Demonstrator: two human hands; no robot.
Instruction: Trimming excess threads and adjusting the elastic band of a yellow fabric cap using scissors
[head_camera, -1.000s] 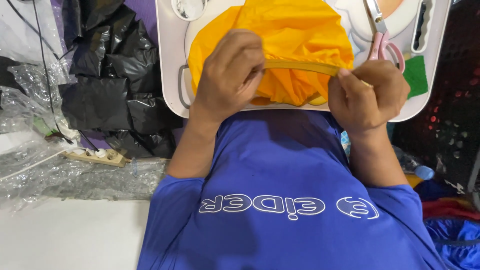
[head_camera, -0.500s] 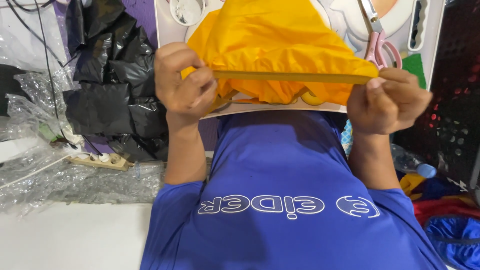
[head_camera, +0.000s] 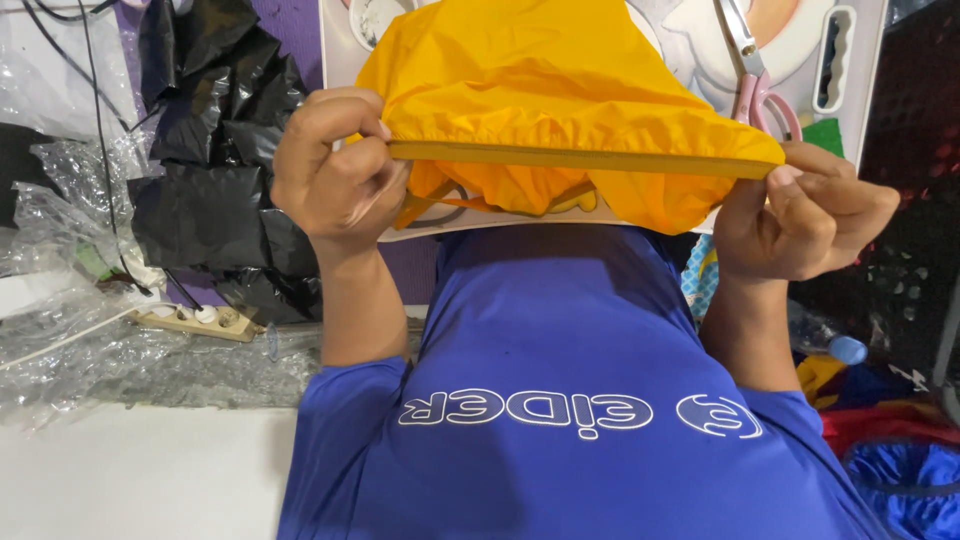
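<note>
While both hands pinch its elastic band (head_camera: 580, 160) taut, yellow fabric item (head_camera: 540, 90) hangs above white tray (head_camera: 860, 90). L hand (head_camera: 335, 175): fingers clamped on band's left end. R hand (head_camera: 800, 215): fingers clamped on right end. Pink-handled scissors (head_camera: 760, 85) on tray, just right of fabric. Black plastic bags (head_camera: 210, 170) left of tray.

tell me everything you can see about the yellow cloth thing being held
The yellow garment looks like thin, slightly shiny fabric, heavily gathered along a darker yellow elastic band. The left hand and right hand pinch the band's two ends, pulling it into a straight horizontal line. The bunched fabric drapes over a white tray.
</note>
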